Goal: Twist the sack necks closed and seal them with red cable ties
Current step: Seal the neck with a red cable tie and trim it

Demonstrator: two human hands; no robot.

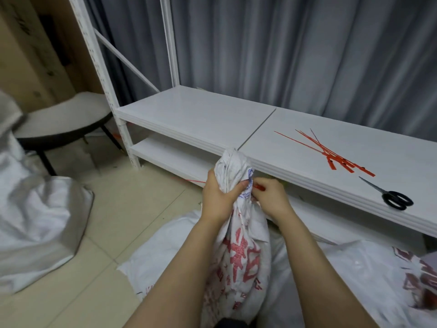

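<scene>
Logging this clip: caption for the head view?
Left hand grips twisted sack neck; right hand works a red cable tie.

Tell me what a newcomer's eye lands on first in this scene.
First, the two hands at centre: the left hand clamps the twisted neck of a white sack printed in red, while the right hand works a red cable tie at the neck. Next, the loose bundle of red ties on the white shelf to the right, with black scissors nearer its front edge.
</scene>
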